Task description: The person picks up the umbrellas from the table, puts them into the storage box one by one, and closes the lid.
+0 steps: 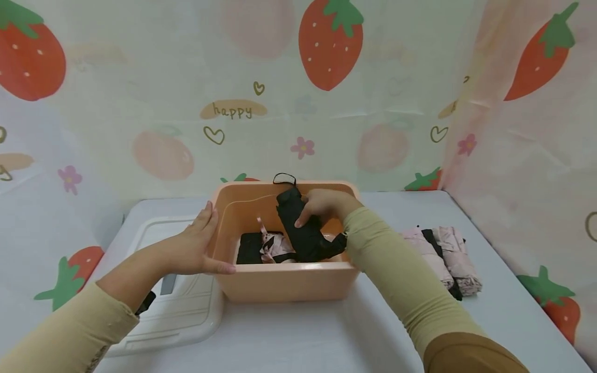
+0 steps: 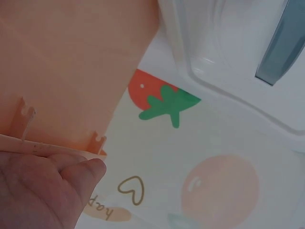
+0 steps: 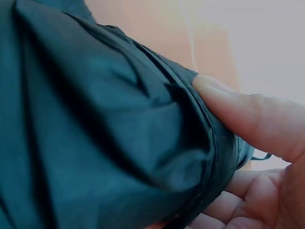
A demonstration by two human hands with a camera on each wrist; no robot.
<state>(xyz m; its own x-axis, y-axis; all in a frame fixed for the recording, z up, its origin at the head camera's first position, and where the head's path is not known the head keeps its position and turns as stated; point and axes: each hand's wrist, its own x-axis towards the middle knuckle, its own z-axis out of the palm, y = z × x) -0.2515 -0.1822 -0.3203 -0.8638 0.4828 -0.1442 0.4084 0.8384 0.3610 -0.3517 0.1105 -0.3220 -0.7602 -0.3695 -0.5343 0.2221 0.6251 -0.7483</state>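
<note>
My right hand (image 1: 324, 204) grips a black folding umbrella (image 1: 298, 228) inside a peach plastic box (image 1: 284, 282). The umbrella tilts, its wrist loop above the back rim and its loose cloth low at the right. In the right wrist view, thumb and fingers hold the pleated dark cloth (image 3: 119, 109) from either side. My left hand (image 1: 188, 251) rests on the box's left front corner, fingers fairly straight along the left side and thumb on the front rim. Also in the box lie a black bundle (image 1: 249, 248) and a pink-and-black bundle (image 1: 276, 247), partly hidden by the front wall.
To the left, a white lid (image 1: 186, 316) with a grey latch (image 1: 168, 284) lies on the white table (image 1: 298, 336), partly behind my left arm. Pink and black rolled bundles (image 1: 454, 259) lie together on the right. A strawberry-print cloth (image 1: 289, 124) hangs behind the table.
</note>
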